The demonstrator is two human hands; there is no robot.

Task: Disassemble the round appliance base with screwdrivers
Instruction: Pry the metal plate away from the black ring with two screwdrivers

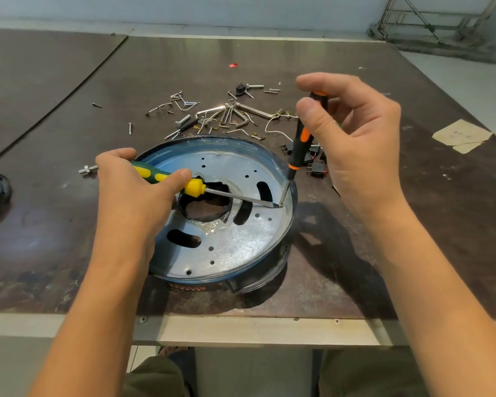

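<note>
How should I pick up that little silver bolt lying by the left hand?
Pinch the bolt across its fat nut end from above, coming in from the left. It lies flat on the table, and the left hand crowds its right end.

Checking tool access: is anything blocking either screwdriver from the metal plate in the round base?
Nothing visible. The yellow-green screwdriver in the left hand and the orange-black screwdriver in the right hand both reach the plate near its right rim, tips meeting there.
</note>
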